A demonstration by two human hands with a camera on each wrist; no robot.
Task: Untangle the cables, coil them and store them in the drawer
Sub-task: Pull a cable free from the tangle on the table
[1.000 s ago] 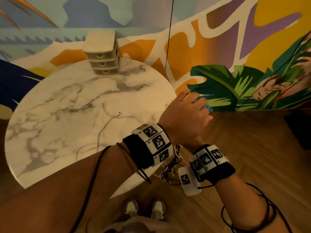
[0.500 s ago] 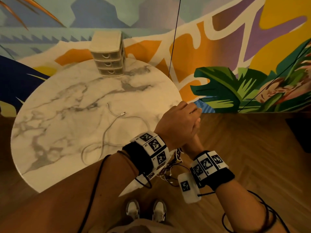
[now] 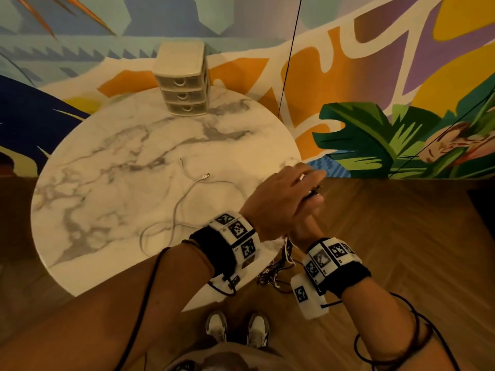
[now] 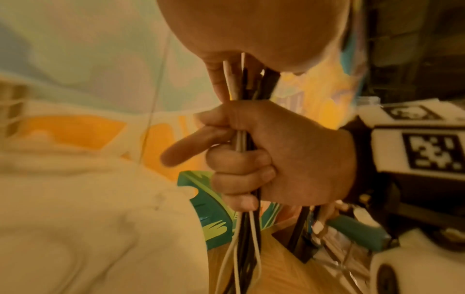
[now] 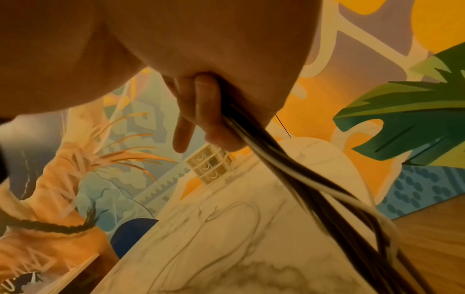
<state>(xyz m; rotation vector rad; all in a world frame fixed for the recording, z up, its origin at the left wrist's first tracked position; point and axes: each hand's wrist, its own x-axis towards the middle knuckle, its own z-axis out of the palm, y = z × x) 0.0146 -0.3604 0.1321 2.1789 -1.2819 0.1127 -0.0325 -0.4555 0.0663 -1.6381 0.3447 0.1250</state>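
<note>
A bundle of black and white cables [image 4: 245, 139] runs upright through my right hand [image 4: 276, 155], which grips it in a fist off the table's right edge. My left hand [image 4: 221, 79] sits just above that fist and pinches the bundle's upper ends. In the head view the left hand [image 3: 284, 199] covers the right hand [image 3: 305, 228], and tangled strands [image 3: 276, 269] hang below the wrists. One white cable [image 3: 176, 210] lies loose on the round marble table [image 3: 107, 183]. The small drawer unit [image 3: 184, 81] stands at the table's far edge with all its drawers closed.
A painted mural wall rises right behind the table. A thin black cord [image 3: 289, 57] hangs down along it. Wooden floor [image 3: 401, 236] lies to the right, and my shoes [image 3: 235, 328] are at the table's near edge.
My left hand has come down and back from a raised reach and closed onto the top of the bundle above the right fist. The white cable on the table has not moved.
</note>
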